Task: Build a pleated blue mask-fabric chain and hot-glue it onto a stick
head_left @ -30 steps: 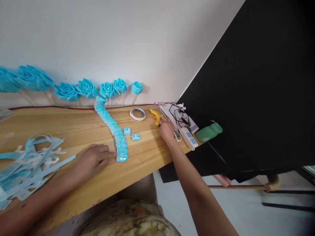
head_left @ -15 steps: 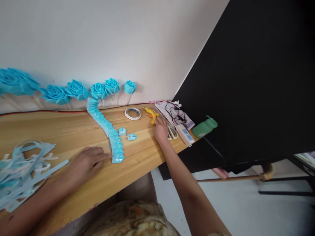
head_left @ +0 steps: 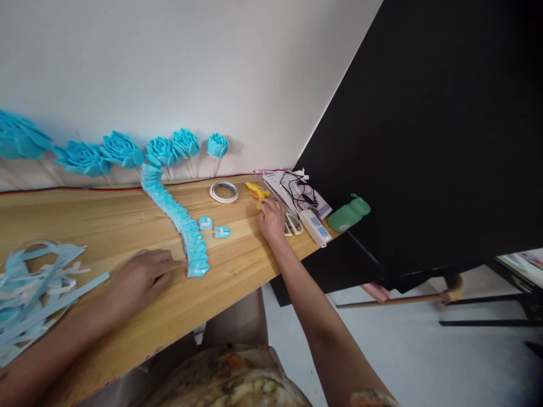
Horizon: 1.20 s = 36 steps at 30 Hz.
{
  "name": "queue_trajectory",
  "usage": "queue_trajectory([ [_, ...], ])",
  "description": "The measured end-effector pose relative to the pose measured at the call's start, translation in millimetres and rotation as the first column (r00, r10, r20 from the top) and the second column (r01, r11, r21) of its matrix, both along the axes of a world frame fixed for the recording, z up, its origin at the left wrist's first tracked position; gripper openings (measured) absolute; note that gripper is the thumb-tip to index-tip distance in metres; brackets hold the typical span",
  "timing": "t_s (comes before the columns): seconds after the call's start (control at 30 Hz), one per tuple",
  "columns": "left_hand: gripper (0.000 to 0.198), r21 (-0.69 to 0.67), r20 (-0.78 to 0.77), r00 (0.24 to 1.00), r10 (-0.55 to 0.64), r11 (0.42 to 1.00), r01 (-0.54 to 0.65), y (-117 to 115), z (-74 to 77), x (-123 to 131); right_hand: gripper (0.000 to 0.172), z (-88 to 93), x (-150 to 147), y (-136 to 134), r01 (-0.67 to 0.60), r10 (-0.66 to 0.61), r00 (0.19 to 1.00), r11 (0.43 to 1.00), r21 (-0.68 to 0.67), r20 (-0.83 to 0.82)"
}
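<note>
Left hand (head_left: 142,277) is lying palm down on the wooden table (head_left: 106,220). Its fingers are stretched out and close together, gripping nothing. The index tip is touching the near end of the folded blue ribbon chain (head_left: 186,232). The chain is running in a curve from that end back to the wall, where it is meeting a row of blue paper roses (head_left: 123,150) on sticks.

Right hand (head_left: 271,217) is reaching far across the table, back of the hand up and fingers pointing at the yellow glue gun (head_left: 257,191). Fingertips are sitting right at the gun's handle. I cannot tell whether they are closing on it or just touching, as the fingers are hidden under the hand.

White-handled scissors (head_left: 293,224) are lying just beside that hand on its right, and a white power strip (head_left: 314,226) is sitting next to them. A tape roll (head_left: 223,192) is lying left of the glue gun. Two small folded blue pieces (head_left: 214,227) are sitting between the chain and the right hand.

A green bottle (head_left: 348,213) is lying at the table's far corner against the black panel (head_left: 445,141). Loose blue ribbon strips (head_left: 29,288) are piling up at the left edge, near the left forearm.
</note>
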<state>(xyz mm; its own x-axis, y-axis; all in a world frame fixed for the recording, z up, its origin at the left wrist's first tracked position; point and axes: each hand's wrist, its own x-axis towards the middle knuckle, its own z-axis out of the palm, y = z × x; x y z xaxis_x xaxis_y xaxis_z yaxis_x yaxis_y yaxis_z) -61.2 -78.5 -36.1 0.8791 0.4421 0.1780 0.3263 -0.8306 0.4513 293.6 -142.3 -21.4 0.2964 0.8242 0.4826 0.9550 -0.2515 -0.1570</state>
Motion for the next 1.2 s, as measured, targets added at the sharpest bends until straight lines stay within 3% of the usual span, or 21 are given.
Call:
queue_trajectory([
  [0.83, 0.038, -0.011, -0.005, 0.999, 0.036, 0.999, -0.036, 0, 0.5, 1, 0.043, -4.6, 1, 2, -0.135, 0.134, 0.991, 0.991, -0.012, -0.024],
  [1.07, 0.037, 0.031, 0.075, 0.994, 0.074, 0.997, -0.077, 2, -14.7, -1, 0.041, -3.2, -1, 2, -0.172, 0.172, 0.985, 0.985, 0.005, -0.002],
  [1.2, 0.029, 0.012, 0.095, 0.992, 0.077, 0.997, -0.078, 1, -14.2, -2, 0.042, -4.5, 0, 0, -0.211, 0.211, 0.977, 0.977, 0.044, -0.008],
])
